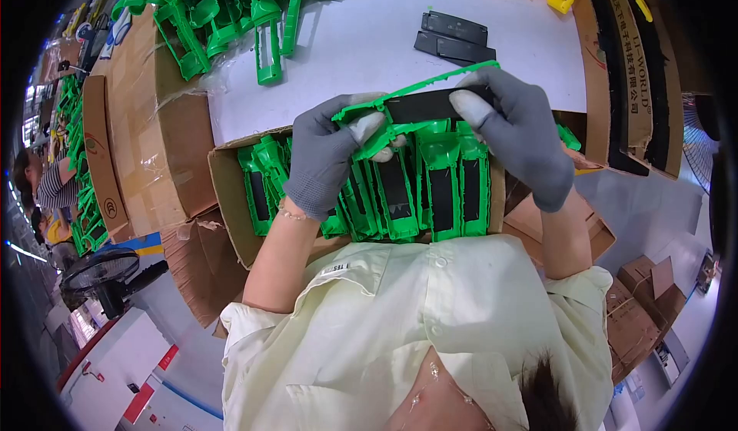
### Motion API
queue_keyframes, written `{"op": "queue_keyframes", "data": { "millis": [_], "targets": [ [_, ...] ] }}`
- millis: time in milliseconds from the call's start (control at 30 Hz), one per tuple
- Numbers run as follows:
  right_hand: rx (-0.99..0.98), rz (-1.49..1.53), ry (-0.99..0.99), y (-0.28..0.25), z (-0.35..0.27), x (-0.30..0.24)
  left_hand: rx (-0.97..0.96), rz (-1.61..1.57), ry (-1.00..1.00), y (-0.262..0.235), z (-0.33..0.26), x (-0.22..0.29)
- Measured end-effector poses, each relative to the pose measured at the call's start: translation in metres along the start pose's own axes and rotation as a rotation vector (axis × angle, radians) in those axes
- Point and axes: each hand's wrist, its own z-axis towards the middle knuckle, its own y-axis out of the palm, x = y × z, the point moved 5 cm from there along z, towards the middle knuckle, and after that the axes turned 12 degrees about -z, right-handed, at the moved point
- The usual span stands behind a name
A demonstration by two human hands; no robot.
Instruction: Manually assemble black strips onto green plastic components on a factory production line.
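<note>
So, the left hand (319, 154), in a grey knit glove with pale fingertips, had its thumb and fingers pinched on a long green plastic frame (360, 111), over the far side of an open brown cardboard box (227, 200). The right hand (530, 135), gloved the same, was gripping the right end of a flat black strip (419, 107) set along that frame. The box was pretty packed: green plastic shells (442, 154) stood side by side, several with black panels (442, 200) in them.
</note>
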Motion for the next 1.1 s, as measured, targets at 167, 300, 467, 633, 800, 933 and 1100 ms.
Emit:
{"op": "queue_keyframes", "data": {
  "millis": [167,300,467,633,800,933,1100],
  "targets": [
    [0.032,0.06,-0.013,-0.008,-0.01,-0.005,-0.021,-0.099,-0.007,0.001,-0.008,0.005],
    [0.033,0.141,0.063,-0.015,-0.011,-0.006,0.016,-0.059,0.0,0.002,-0.006,0.005],
    [0.057,-0.02,-0.02,-0.007,-0.011,-0.005,-0.019,-0.061,-0.015,0.006,-0.004,-0.001],
    [0.076,-0.058,-0.025,0.003,-0.01,-0.001,-0.049,-0.085,-0.074,0.005,-0.003,-0.008],
    [-0.009,-0.005,0.029,0.02,-0.016,-0.002,0.034,-0.005,-0.085,0.013,-0.008,-0.013],
    [0.4,-0.216,-0.018,0.002,-0.028,-0.009,-0.045,0.02,-0.014,0.013,-0.015,0.003],
    [-0.25,0.365,0.244,0.042,-0.028,0.018,-0.089,0.204,-0.045,-0.007,-0.032,0.013]
  ]
}}
